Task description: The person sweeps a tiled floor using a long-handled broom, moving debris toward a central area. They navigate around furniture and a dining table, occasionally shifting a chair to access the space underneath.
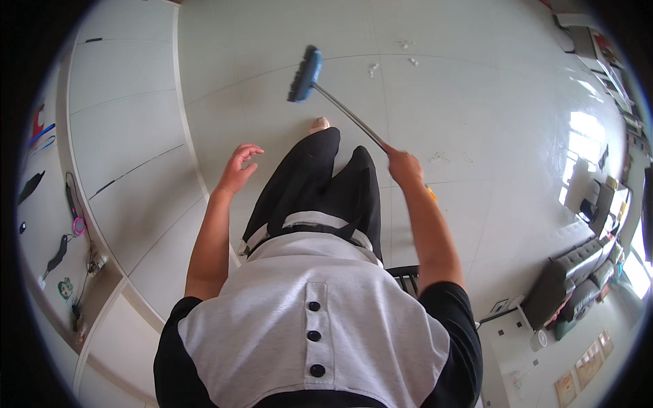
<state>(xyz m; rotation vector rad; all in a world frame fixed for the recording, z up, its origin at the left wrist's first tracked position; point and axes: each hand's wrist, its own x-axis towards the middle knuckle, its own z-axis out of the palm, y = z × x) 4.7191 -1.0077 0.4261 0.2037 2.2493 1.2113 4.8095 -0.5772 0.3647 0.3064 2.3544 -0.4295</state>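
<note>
My right hand grips the metal handle of a broom near its upper end. The blue broom head with dark bristles is at the far end, out in front of my feet; whether it touches the floor I cannot tell. My left hand is held out at my left side, fingers loosely curled and apart, with nothing in it. White scraps lie on the pale tiled floor to the right of the broom head. Fainter crumbs are scattered beyond my right hand.
Along my left runs a white cabinet with a shelf niche holding a pink-ringed hair tool and cords. A black slatted chair stands close behind my right side. Farther right is a grey sofa. My light shoe shows ahead.
</note>
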